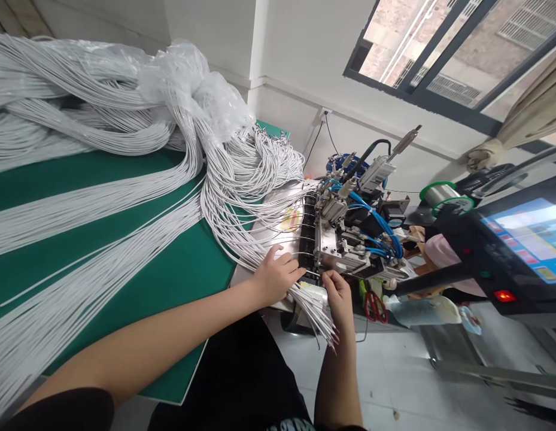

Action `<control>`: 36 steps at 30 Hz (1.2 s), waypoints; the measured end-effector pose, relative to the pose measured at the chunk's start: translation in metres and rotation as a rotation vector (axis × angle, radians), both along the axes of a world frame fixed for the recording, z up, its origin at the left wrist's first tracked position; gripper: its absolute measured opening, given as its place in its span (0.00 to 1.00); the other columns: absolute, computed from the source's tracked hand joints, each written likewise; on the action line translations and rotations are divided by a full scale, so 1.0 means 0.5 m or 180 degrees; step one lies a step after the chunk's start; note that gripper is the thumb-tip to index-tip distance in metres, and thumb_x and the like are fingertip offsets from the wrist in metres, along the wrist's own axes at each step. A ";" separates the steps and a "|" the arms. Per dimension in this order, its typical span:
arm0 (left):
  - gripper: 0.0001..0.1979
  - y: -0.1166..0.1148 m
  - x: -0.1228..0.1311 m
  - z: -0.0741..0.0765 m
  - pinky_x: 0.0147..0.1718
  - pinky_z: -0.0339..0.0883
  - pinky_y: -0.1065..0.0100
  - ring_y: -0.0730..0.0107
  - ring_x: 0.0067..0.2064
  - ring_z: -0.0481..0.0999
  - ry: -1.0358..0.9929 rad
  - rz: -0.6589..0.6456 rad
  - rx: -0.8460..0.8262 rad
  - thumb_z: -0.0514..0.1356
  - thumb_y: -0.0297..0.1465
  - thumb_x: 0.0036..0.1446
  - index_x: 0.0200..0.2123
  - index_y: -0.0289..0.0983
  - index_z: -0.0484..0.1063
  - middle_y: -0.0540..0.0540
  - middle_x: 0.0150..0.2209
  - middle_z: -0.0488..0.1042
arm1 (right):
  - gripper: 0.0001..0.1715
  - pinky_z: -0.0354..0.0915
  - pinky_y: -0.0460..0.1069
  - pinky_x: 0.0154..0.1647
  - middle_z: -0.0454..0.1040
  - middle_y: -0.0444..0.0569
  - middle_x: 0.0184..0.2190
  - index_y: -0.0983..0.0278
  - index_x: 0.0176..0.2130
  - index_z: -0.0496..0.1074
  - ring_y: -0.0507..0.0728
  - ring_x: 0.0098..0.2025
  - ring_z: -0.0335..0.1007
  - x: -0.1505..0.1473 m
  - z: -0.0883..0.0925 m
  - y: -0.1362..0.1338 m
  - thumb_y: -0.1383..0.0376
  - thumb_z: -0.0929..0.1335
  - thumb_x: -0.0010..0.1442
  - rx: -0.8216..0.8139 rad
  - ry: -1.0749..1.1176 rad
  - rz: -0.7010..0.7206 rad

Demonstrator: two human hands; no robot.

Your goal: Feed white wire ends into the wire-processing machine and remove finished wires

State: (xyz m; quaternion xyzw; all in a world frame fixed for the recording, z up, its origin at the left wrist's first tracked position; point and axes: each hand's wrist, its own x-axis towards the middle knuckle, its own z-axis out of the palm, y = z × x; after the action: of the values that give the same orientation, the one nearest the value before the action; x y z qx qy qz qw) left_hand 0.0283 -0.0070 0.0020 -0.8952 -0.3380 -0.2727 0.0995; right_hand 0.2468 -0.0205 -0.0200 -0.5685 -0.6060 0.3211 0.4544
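Observation:
My left hand [280, 276] is closed at the near end of the machine's black slotted holder [308, 230], its fingers on a white cable [311, 273]. To its right, my right hand [340, 294] pinches the tip of that cable between thumb and fingertips. Below both hands hangs a loose bunch of white cables [311, 308] with reddish tips. Several more cables run from a large bundle [233, 209] on the left into the holder's slots. Beyond the holder stands the metal machine [336, 230] with blue air tubes.
A green table [170, 281] bears long white cable bundles, partly wrapped in clear plastic [188, 72]. Right of the machine are a wire spool [441, 196], a lit touchscreen [533, 230] on a black panel, and red-handled scissors [375, 307]. A window [452, 54] is in the wall.

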 end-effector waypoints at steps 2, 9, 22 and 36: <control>0.20 0.002 0.000 -0.003 0.54 0.48 0.53 0.63 0.41 0.70 -0.0012 -0.0037 -0.0023 0.55 0.22 0.50 0.47 0.36 0.71 0.45 0.35 0.74 | 0.19 0.53 0.46 0.27 0.58 0.40 0.21 0.63 0.24 0.63 0.51 0.25 0.53 0.004 -0.004 0.002 0.54 0.65 0.59 -0.0003 -0.0010 0.0033; 0.18 0.003 -0.004 -0.003 0.52 0.52 0.57 0.64 0.42 0.71 0.0099 -0.0144 -0.0106 0.55 0.23 0.54 0.49 0.36 0.71 0.44 0.37 0.76 | 0.18 0.53 0.46 0.27 0.58 0.40 0.21 0.63 0.24 0.63 0.51 0.25 0.54 0.007 -0.005 0.002 0.56 0.65 0.60 0.0011 -0.0003 0.0075; 0.15 0.005 -0.003 -0.010 0.49 0.57 0.61 0.68 0.40 0.72 -0.0146 -0.0170 0.0106 0.50 0.23 0.63 0.48 0.37 0.72 0.46 0.37 0.78 | 0.17 0.50 0.46 0.25 0.57 0.40 0.20 0.63 0.24 0.64 0.50 0.24 0.51 0.015 -0.008 0.005 0.57 0.66 0.59 -0.0021 -0.0058 0.0067; 0.14 0.006 -0.001 -0.004 0.45 0.59 0.62 0.69 0.38 0.72 -0.0146 -0.0225 0.0192 0.51 0.24 0.63 0.46 0.36 0.73 0.47 0.35 0.78 | 0.14 0.47 0.46 0.22 0.56 0.39 0.18 0.63 0.23 0.63 0.50 0.22 0.49 0.002 -0.022 0.009 0.59 0.66 0.55 -0.0516 0.0856 -0.0085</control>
State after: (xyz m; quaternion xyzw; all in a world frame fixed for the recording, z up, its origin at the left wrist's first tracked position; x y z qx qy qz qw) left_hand 0.0276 -0.0038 -0.0001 -0.8968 -0.2999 -0.3065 0.1091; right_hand 0.2478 -0.0160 -0.0310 -0.5632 -0.5042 0.4361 0.4883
